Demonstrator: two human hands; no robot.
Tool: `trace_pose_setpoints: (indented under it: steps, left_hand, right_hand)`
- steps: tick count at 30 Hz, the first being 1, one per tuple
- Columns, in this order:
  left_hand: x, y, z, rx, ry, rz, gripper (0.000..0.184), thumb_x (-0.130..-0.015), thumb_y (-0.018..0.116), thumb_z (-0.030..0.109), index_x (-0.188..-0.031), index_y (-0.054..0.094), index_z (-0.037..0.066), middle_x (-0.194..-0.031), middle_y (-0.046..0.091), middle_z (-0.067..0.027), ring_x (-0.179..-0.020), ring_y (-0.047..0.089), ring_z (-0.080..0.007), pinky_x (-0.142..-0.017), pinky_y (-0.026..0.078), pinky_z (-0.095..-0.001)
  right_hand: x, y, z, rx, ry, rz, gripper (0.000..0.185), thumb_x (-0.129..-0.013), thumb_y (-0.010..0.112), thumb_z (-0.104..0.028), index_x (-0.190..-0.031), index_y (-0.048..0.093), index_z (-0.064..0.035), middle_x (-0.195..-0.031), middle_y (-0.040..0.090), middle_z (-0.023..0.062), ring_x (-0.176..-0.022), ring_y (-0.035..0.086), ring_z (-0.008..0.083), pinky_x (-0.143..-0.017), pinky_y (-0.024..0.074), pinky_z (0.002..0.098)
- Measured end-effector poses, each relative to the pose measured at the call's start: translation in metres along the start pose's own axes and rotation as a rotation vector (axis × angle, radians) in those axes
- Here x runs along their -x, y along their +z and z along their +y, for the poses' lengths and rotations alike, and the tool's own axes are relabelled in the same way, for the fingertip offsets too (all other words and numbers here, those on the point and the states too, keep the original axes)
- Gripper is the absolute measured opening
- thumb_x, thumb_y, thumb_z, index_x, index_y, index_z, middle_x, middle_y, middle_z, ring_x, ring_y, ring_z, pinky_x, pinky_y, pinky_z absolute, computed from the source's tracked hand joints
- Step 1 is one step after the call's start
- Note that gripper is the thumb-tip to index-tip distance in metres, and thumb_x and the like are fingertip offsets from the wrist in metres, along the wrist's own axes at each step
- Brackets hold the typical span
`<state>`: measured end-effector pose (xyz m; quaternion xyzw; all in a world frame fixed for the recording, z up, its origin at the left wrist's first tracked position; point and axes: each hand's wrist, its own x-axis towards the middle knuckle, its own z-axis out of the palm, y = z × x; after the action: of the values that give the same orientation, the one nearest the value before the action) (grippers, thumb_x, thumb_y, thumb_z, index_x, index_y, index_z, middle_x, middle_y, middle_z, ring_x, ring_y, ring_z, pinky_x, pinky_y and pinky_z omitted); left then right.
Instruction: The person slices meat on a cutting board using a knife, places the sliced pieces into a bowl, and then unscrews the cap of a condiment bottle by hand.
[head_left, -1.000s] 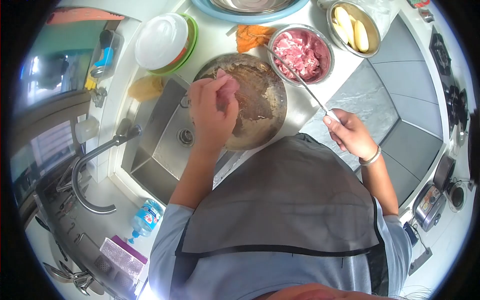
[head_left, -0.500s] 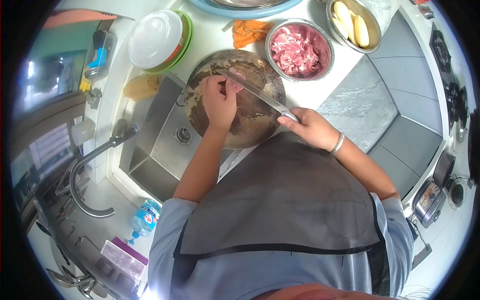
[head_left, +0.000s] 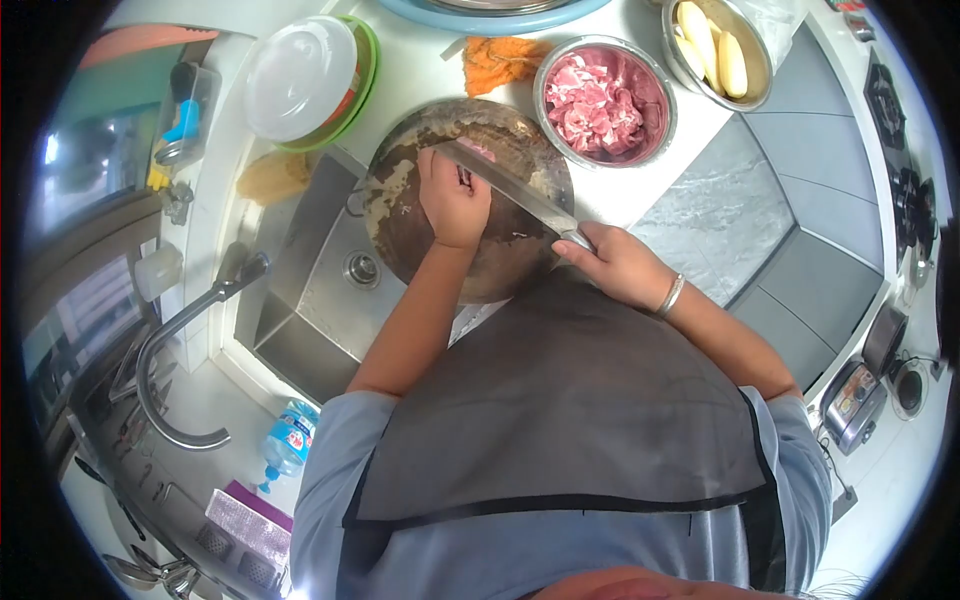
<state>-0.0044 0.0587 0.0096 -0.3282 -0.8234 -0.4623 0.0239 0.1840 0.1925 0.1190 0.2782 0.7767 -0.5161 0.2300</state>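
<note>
My right hand (head_left: 618,264) is closed round the handle of a long kitchen knife (head_left: 520,194). The blade slants up and left over a round, worn wooden chopping board (head_left: 405,215). A small piece of raw meat (head_left: 480,150) shows pink just beyond the blade on the board. Against the near side of the blade, my left hand (head_left: 456,204) is closed with its fingers curled at the meat; its fingertips are mostly hidden. Right of the board stands a metal bowl (head_left: 541,105) holding many cut pieces of raw meat (head_left: 598,110).
The board overlaps a steel sink (head_left: 325,300) with a curved tap (head_left: 150,370). An orange cloth (head_left: 500,65), another metal bowl (head_left: 760,85) of pale peeled vegetables (head_left: 733,65), and stacked plates with a white one (head_left: 300,80) lie around it. A blue-labelled bottle (head_left: 290,440) stands left.
My left hand has shifted slightly right and down, turning into a tighter curl by the blade. The knife has moved a little left, and less of the meat shows.
</note>
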Motion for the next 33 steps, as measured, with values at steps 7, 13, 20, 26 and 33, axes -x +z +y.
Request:
trace_pose_setpoints:
  steps: [7,13,20,26,33]
  left_hand:
    - [-0.002,0.001,0.001,0.074,0.018,-0.013,0.017,-0.077,0.072,-0.002,-0.092,0.067,0.003,-0.098,0.062,-0.0098,-0.086,0.061,-0.0220,-0.073,0.050,-0.0306]
    - [-0.005,-0.006,0.008,0.020,0.031,-0.043,0.020,-0.076,0.066,-0.002,-0.096,0.067,0.004,-0.105,0.065,-0.0118,-0.101,0.061,-0.0303,-0.087,0.050,-0.0375]
    - [0.008,0.003,-0.013,0.079,-0.128,0.010,0.013,-0.078,0.068,0.002,-0.090,0.062,0.003,-0.092,0.059,-0.0122,-0.089,0.059,-0.0311,-0.081,0.048,-0.0393]
    - [-0.002,-0.005,0.004,-0.020,0.020,-0.006,0.016,-0.077,0.073,0.003,-0.089,0.062,0.003,-0.090,0.057,-0.0106,-0.078,0.057,-0.0281,-0.068,0.046,-0.0343]
    - [-0.003,-0.002,0.000,0.083,-0.001,-0.048,0.018,-0.078,0.071,0.005,-0.095,0.067,0.005,-0.095,0.060,-0.0121,-0.082,0.058,-0.0283,-0.073,0.047,-0.0373]
  right_hand:
    - [-0.011,-0.002,-0.010,0.100,-0.015,0.005,0.060,-0.097,0.052,-0.055,-0.087,0.060,0.0042,-0.080,0.065,0.0270,-0.081,0.065,0.0438,-0.074,0.0504,0.0493]
    - [-0.049,0.006,-0.023,0.099,-0.123,0.044,0.061,-0.097,0.051,-0.055,-0.087,0.061,0.0045,-0.080,0.065,0.0278,-0.083,0.066,0.0438,-0.076,0.0505,0.0494]
    - [-0.026,-0.012,-0.003,-0.101,-0.035,-0.049,0.059,-0.099,0.051,-0.053,-0.086,0.060,0.0038,-0.067,0.057,0.0183,-0.066,0.058,0.0307,-0.067,0.0474,0.0424]
    - [0.011,-0.016,-0.006,0.023,0.019,-0.067,0.062,-0.098,0.050,-0.056,-0.085,0.060,0.0037,-0.075,0.063,0.0261,-0.076,0.064,0.0434,-0.073,0.0486,0.0477]
    - [-0.034,-0.009,-0.015,0.007,-0.109,-0.044,0.067,-0.098,0.047,-0.059,-0.086,0.061,0.0063,-0.080,0.064,0.0288,-0.086,0.065,0.0454,-0.078,0.0490,0.0483]
